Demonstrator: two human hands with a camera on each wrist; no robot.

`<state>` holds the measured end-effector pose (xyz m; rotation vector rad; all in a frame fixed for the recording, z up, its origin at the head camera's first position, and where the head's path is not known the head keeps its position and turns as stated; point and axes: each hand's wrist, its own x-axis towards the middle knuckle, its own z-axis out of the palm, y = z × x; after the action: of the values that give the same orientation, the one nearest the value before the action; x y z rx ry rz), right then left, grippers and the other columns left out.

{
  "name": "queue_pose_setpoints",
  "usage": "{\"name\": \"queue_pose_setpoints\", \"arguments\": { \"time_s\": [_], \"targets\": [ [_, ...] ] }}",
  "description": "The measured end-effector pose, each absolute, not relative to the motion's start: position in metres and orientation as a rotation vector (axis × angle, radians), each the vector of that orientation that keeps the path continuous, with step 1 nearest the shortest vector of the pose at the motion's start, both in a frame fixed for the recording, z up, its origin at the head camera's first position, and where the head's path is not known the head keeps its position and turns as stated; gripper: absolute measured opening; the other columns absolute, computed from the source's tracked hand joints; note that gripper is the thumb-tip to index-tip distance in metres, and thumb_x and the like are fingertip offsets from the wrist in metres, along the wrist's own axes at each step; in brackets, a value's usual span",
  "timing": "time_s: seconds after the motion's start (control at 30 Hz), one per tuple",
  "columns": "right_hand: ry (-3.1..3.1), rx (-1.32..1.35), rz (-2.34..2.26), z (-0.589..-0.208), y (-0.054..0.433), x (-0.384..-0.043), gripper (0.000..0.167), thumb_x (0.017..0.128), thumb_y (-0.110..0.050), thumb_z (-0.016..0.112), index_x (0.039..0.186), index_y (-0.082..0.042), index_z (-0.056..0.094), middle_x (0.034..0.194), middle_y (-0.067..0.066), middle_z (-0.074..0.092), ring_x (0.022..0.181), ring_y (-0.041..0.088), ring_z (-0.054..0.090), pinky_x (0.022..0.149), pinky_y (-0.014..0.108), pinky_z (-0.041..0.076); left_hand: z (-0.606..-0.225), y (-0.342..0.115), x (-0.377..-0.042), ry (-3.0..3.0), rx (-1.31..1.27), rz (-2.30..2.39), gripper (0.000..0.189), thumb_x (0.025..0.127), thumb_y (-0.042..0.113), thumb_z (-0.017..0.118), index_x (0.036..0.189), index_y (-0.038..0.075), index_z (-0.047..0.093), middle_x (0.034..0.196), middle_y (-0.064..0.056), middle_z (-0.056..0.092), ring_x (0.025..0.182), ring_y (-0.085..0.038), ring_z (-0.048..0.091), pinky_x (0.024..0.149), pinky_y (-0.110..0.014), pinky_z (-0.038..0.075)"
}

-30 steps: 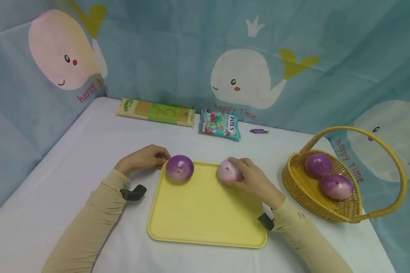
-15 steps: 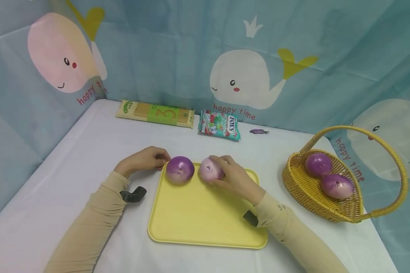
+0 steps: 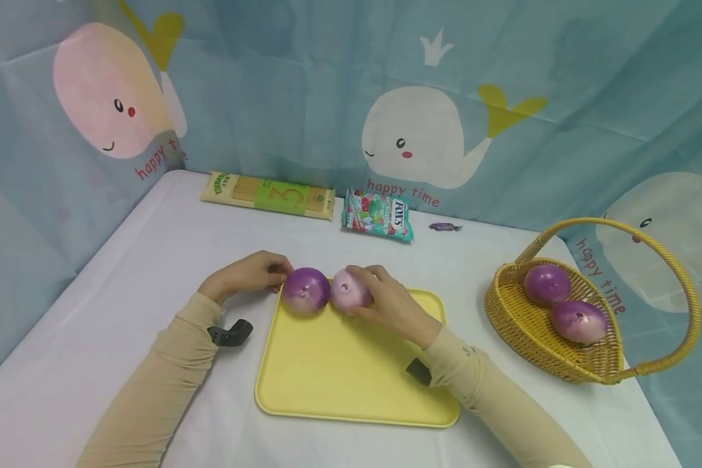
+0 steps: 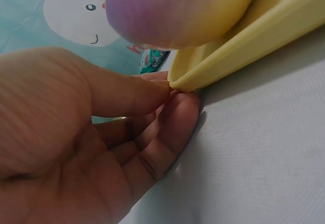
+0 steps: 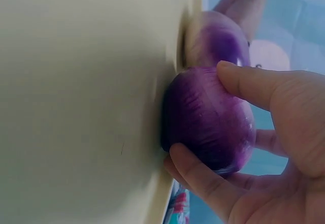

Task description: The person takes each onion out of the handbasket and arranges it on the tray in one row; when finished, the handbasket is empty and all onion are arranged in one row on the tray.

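Blue cloth with whales [image 3: 298, 97] hung behind the white bench [image 3: 181, 240]. One round purple fruit [image 3: 350, 290] had just slid left over the yellow tray [image 3: 351, 377], right up beside the other fruit [image 3: 306, 292], so they made a little row near the far edge. The right hand [image 3: 394, 309] held it, fingers curled round it, about as wide apart as the fruit. The left hand [image 3: 248, 273] pinched the tray's far left corner. A third fruit [image 3: 546, 285] and a fourth fruit [image 3: 580, 322] sat in the basket [image 3: 506, 325] on the right.
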<state>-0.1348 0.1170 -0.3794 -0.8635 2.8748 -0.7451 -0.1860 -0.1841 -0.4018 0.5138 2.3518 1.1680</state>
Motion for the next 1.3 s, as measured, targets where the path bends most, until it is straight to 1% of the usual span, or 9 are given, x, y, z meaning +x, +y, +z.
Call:
{"name": "queue_pose_setpoints", "arguments": {
  "time_s": [0.37,0.6,0.7,0.8,0.9,1.0,1.07,1.17,1.3],
  "targets": [
    [2.858,-0.841,-0.758,-0.380,0.121,-0.134,0.082,0.081,-0.033,0.079,0.150,-0.015,0.037,0.131,0.015,0.055,0.111,0.025,0.061,0.097,0.041,0.052,-0.403,-0.181,-0.188,2.355,0.506,1.159,0.024,0.095,-0.003,0.047,0.110,-0.002,0.065,0.087,-0.008,0.062,0.078,-0.017,0.057,0.075,-0.030,0.048],
    [2.840,-0.707,-0.773,-0.367,0.142,-0.134,0.083,0.085,-0.041,0.074,0.153,-0.020,0.031,0.140,0.013,0.049,0.105,0.025,0.064,0.089,0.039,0.054,-0.405,-0.182,-0.188,2.361,0.490,1.138,0.024,0.095,-0.001,0.048,0.111,0.000,0.066,0.089,-0.007,0.063,0.078,-0.017,0.058,0.076,-0.030,0.048],
    [2.907,-0.649,-0.819,-0.354,0.170,-0.134,0.075,0.090,-0.040,0.068,0.153,-0.018,0.032,0.142,0.016,0.048,0.105,0.028,0.066,0.086,0.042,0.056,-0.406,-0.181,-0.188,2.362,0.497,1.138,0.024,0.094,-0.001,0.048,0.111,-0.001,0.066,0.089,-0.007,0.063,0.078,-0.017,0.058,0.076,-0.030,0.048],
    [3.027,-0.567,-0.865,-0.339,0.209,-0.132,0.063,0.094,-0.032,0.065,0.148,-0.011,0.040,0.139,0.020,0.051,0.100,0.030,0.068,0.082,0.044,0.057,-0.405,-0.181,-0.188,2.366,0.505,1.139,0.024,0.094,-0.001,0.048,0.111,-0.001,0.066,0.090,-0.007,0.064,0.079,-0.016,0.058,0.076,-0.030,0.049],
    [3.172,-0.423,-0.821,-0.326,0.254,-0.127,0.049,0.096,-0.027,0.062,0.139,-0.007,0.050,0.126,0.021,0.061,0.090,0.030,0.069,0.073,0.042,0.057,-0.404,-0.181,-0.188,2.366,0.508,1.141,0.024,0.094,-0.001,0.048,0.110,-0.001,0.066,0.090,-0.008,0.064,0.079,-0.017,0.058,0.076,-0.030,0.049],
    [3.281,-0.228,-0.720,-0.315,0.297,-0.119,0.040,0.097,-0.026,0.058,0.131,-0.004,0.057,0.113,0.021,0.067,0.088,0.033,0.066,0.070,0.044,0.053,-0.402,-0.181,-0.188,2.365,0.522,1.136,0.024,0.094,-0.001,0.048,0.110,-0.001,0.066,0.090,-0.008,0.064,0.079,-0.017,0.058,0.075,-0.029,0.048],
    [3.336,-0.102,-0.629,-0.311,0.323,-0.114,0.039,0.097,-0.025,0.056,0.129,-0.001,0.058,0.109,0.025,0.067,0.089,0.039,0.063,0.072,0.050,0.049,-0.402,-0.182,-0.189,2.372,0.538,1.128,0.024,0.094,-0.002,0.048,0.110,-0.001,0.066,0.088,-0.008,0.063,0.078,-0.016,0.057,0.075,-0.029,0.048],
    [3.347,0.077,-0.473,-0.313,0.354,-0.108,0.045,0.097,-0.023,0.055,0.130,0.006,0.053,0.117,0.035,0.057,0.101,0.050,0.055,0.081,0.062,0.042,-0.401,-0.183,-0.190,2.387,0.553,1.117,0.024,0.094,-0.002,0.048,0.109,0.000,0.066,0.087,-0.008,0.063,0.077,-0.015,0.057,0.073,-0.028,0.047],
    [3.246,0.253,-0.230,-0.322,0.379,-0.103,0.055,0.096,-0.026,0.054,0.131,0.015,0.044,0.118,0.046,0.043,0.103,0.058,0.043,0.084,0.066,0.037,-0.401,-0.185,-0.189,2.395,0.563,1.109,0.023,0.094,-0.001,0.049,0.109,0.000,0.066,0.086,-0.008,0.063,0.077,-0.016,0.056,0.073,-0.029,0.047]
  ]
}}
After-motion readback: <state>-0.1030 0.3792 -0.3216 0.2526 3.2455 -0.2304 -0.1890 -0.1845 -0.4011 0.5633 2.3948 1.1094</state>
